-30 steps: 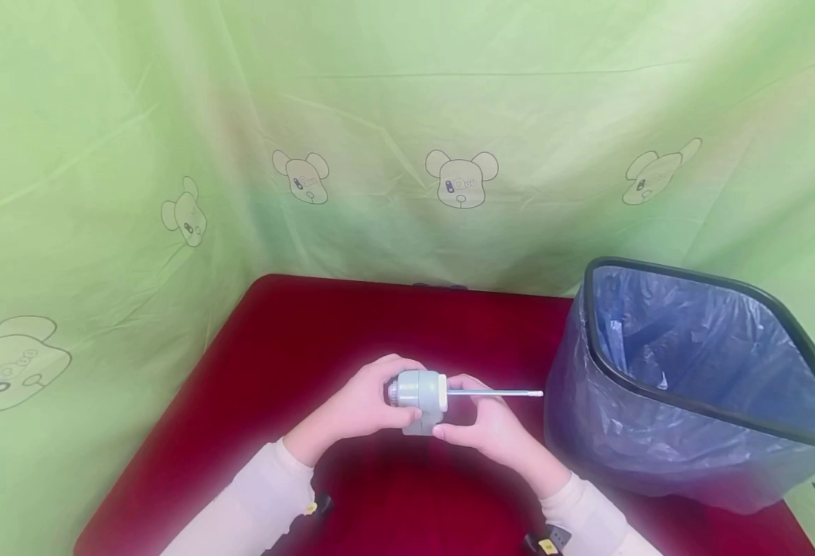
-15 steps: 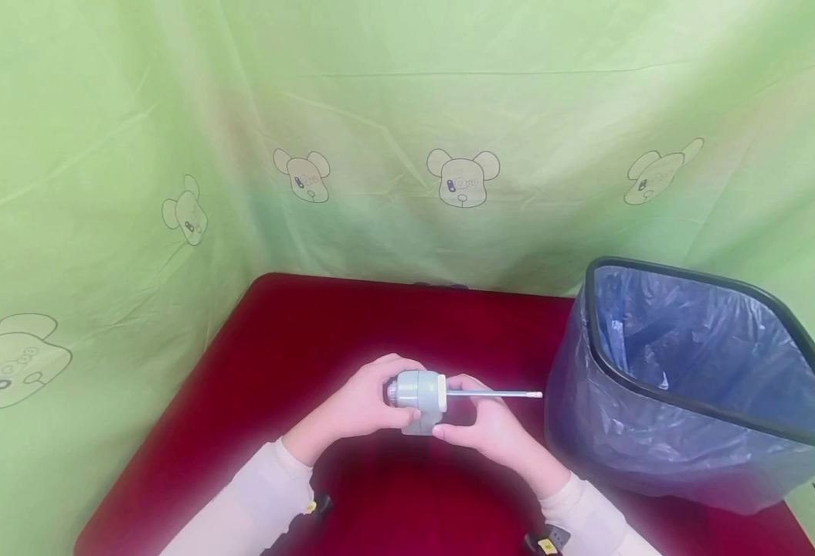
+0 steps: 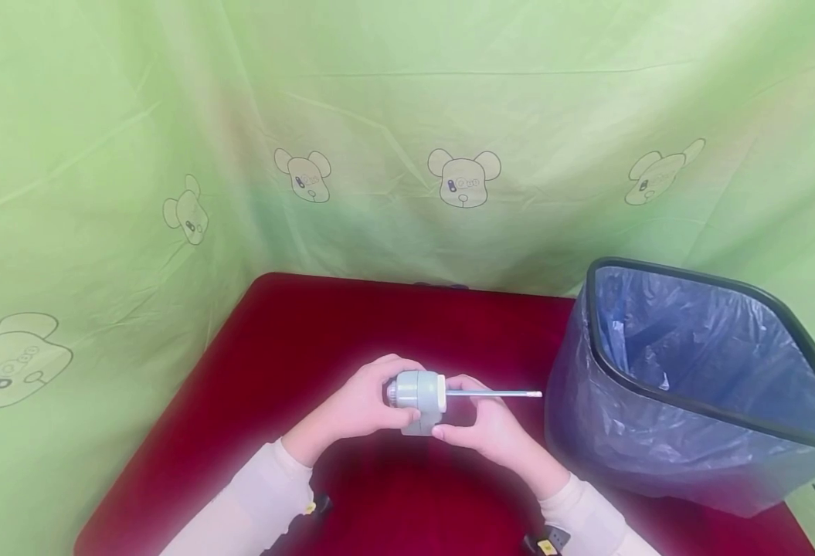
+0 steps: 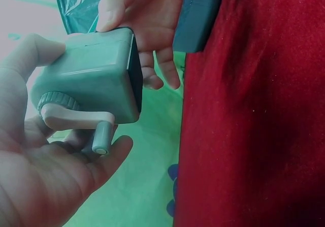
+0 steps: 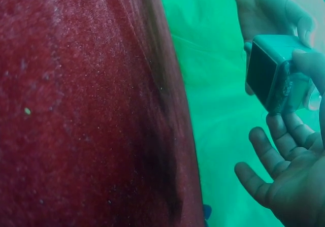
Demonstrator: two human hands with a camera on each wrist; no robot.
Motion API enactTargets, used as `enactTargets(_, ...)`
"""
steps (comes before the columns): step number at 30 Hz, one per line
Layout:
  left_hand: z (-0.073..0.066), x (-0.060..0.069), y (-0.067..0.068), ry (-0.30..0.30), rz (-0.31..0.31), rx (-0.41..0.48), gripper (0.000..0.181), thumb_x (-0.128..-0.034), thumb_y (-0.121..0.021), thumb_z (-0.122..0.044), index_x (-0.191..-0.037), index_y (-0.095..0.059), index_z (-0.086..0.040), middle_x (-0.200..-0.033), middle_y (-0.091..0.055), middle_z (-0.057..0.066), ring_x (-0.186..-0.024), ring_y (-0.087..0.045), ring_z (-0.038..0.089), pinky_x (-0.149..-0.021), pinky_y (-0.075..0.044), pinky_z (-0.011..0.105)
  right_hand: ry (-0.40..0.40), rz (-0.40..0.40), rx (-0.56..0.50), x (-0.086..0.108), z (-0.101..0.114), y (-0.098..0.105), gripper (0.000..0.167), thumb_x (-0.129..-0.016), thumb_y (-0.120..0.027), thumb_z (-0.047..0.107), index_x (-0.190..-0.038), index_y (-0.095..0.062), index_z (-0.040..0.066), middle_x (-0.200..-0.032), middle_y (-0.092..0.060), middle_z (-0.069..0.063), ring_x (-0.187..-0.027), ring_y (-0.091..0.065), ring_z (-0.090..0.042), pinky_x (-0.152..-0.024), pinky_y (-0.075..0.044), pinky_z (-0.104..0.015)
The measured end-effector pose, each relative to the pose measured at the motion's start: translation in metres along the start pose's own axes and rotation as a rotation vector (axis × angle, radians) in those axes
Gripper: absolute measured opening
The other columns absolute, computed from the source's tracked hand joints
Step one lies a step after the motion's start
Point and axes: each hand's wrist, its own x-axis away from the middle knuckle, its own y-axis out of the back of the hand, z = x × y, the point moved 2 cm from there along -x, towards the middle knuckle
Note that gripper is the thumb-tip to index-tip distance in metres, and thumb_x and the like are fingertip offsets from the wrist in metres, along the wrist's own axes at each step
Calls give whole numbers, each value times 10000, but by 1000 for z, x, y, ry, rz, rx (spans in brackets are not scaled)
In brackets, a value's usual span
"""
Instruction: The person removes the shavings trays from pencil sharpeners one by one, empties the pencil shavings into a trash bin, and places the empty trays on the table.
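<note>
You have one pencil point(image 3: 497, 393) seated in one sharpener point(image 3: 410, 388), not yet out; whether it's pointed inside, you can't tell. Your left hand point(image 3: 361, 401) grasps the sharpener over the single bench point(image 3: 310, 324); your right hand point(image 3: 496, 432) pinches the sharpener's pencil side. Count one crank point(image 4: 76, 116) on the sharpener's opposite side and one bin point(image 3: 623, 432) right of the sharpener.
</note>
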Motion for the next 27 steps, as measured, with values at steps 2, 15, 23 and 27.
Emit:
enactTargets(2,0,0,0,1,1,2,530,-775,-847,-259,-1257,-636,-320,-1050,-602,-152,-933,-601,120,-763,-568,313,0,0,1,0,0,0,607,-736,-922,340,-1251,-622,224,-1186,-668,93,-1128,-634,-138,-1017,-518,-433)
enactTargets(15,3,1,0,1,3,12,531,-774,-849,-253,-1257,-639,-320,-1051,-604,-150,-935,-606,123,-761,-572,311,2,10,9,0,1,0,613,-738,-920,351,-1255,-615,229,-1184,-668,93,-1124,-638,-140,-1018,-520,-428)
enactTargets(23,3,1,1,7,8,2,536,-773,-849,-262,-1264,-639,-307,-1063,-606,-150,-943,-604,120,-767,-570,309,3,20,10,0,1,0,604,-745,-916,354,-1253,-612,233,-1185,-664,95,-1124,-634,-140,-1016,-522,-411)
enactTargets(27,3,1,1,7,8,2,539,-773,-850,-259,-1266,-638,-304,-1058,-604,-149,-941,-603,120,-762,-571,308,4,14,14,-1,1,0,604,-741,-919,352,-1248,-614,228,-1182,-665,95,-1126,-634,-142,-1019,-519,-429)
